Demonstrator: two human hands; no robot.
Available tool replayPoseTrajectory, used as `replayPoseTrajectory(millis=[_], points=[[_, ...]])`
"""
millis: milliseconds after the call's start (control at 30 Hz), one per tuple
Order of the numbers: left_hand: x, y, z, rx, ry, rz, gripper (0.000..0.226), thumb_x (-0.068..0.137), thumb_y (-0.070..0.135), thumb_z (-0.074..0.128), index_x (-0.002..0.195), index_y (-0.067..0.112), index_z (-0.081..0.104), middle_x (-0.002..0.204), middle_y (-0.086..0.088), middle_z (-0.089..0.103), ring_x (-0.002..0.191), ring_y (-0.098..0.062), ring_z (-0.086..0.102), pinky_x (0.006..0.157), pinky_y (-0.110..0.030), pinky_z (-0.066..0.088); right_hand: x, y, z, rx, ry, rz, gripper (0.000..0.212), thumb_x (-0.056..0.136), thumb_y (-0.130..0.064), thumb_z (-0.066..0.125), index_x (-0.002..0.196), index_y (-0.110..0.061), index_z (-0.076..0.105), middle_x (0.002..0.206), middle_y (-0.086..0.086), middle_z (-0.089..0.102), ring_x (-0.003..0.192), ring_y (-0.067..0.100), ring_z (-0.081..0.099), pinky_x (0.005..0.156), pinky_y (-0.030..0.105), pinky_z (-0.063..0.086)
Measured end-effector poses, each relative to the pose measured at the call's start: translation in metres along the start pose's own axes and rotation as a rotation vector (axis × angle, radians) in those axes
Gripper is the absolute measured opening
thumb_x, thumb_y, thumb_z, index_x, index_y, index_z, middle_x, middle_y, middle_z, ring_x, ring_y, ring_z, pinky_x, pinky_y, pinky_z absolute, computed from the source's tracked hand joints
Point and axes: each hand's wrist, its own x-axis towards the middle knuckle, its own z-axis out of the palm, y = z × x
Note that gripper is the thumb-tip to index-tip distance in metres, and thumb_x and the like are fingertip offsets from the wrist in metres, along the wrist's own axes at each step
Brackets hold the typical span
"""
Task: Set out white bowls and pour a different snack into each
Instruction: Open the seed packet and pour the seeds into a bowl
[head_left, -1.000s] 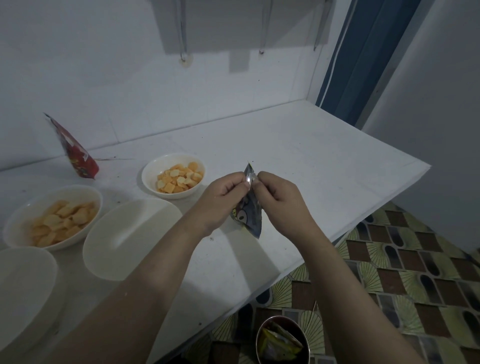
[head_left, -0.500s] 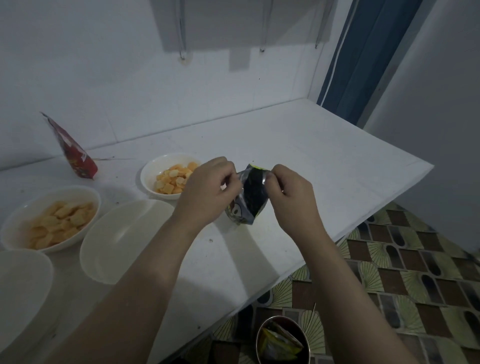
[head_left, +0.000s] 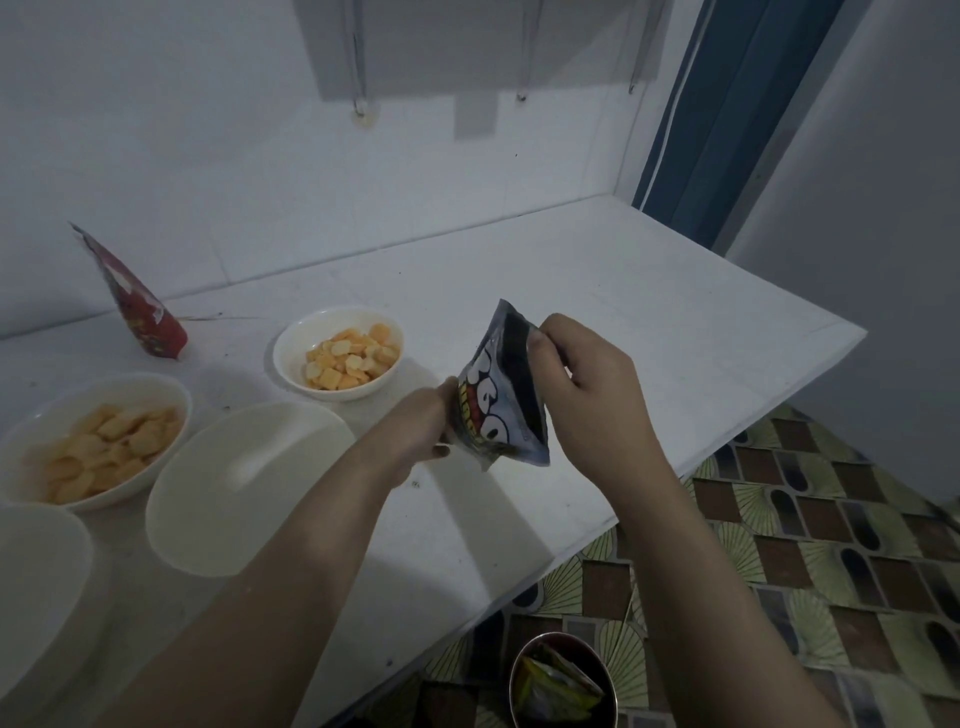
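Two hands are holding the dark snack packet (head_left: 501, 395) up over the desk (head_left: 623, 312), its torn mouth gaping toward the right: the left hand (head_left: 421, 426) is wrapping its fingers around the lower left side, and the right hand (head_left: 592, 384) is pinching the open lip between thumb and fingers. The packet is hanging above bare desk, just right of the nearest empty bowl (head_left: 244, 483), not over it. Two bowls further back are already carrying snacks, the small one (head_left: 337, 353) and the wider one (head_left: 93, 441) on the left, and another empty bowl (head_left: 36, 582) is sitting at the lower left edge. The main risk is tipping the packet while it is standing short of the empty bowl, so pieces are falling onto the desk or off its near edge onto the tiled floor (head_left: 805, 545). A loose hold on the slick foil could be letting it slip or twist. Pouring into a bowl that is already filled would also be spoiling the one-snack-per-bowl aim. The red packet (head_left: 135, 306) is leaning against the wall, well apart.
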Motion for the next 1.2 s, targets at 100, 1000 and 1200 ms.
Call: replayPoseTrajectory(millis=[100,1000,1200], points=[[0.005,-0.005,0.002,-0.290,-0.006,-0.017,0.032,0.104,0.022,0.035,0.100,0.008,0.064,0.101,-0.013,0.066,0.091,-0.022,0.062,0.081,-0.035,0.054,-0.002,-0.004,-0.004,0.014,-0.011,-0.030,0.036,0.101,-0.013,0.044,0.068,-0.012,0.029,0.060,-0.004,0.028,0.056,0.008,0.028,0.050,0.018,0.026],[0.020,-0.002,-0.019,-0.744,0.137,0.178,0.050,0.103,0.045,0.033,0.107,0.009,0.067,0.102,-0.012,0.074,0.090,-0.029,0.072,0.067,-0.035,0.059,-0.015,0.000,-0.012,-0.031,-0.049,0.128,0.032,0.092,-0.020,0.050,0.075,0.006,0.056,0.074,0.022,0.060,0.062,0.031,0.048,0.049,0.032,0.031],[0.017,-0.003,-0.022,-0.679,0.222,0.183,0.053,0.101,0.048,0.037,0.107,0.006,0.068,0.103,-0.017,0.073,0.094,-0.033,0.070,0.086,-0.046,0.056,-0.007,-0.010,-0.013,-0.092,-0.047,0.067,0.037,0.095,-0.035,0.055,0.068,-0.011,0.048,0.059,0.003,0.049,0.056,0.012,0.042,0.050,0.028,0.031]])
